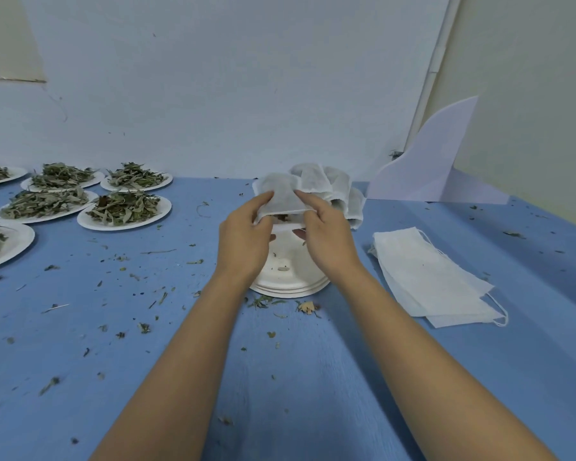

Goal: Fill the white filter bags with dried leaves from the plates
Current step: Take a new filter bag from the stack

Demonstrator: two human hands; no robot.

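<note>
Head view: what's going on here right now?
The left hand and right hand pinch a white filter bag by its mouth, over a stack of plates. Brown leaf bits show inside. A heap of bags sits behind, flat empty bags lie to the right, and plates of dried leaves wait at left.

blue table (313,394) | lilac curved board (429,161) upright, far right | pale wall (246,78)

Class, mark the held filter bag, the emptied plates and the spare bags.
held filter bag (281,192): head view, white front.
emptied plates (288,287): head view, near rim.
spare bags (426,274): head view, top bag's middle.
</note>
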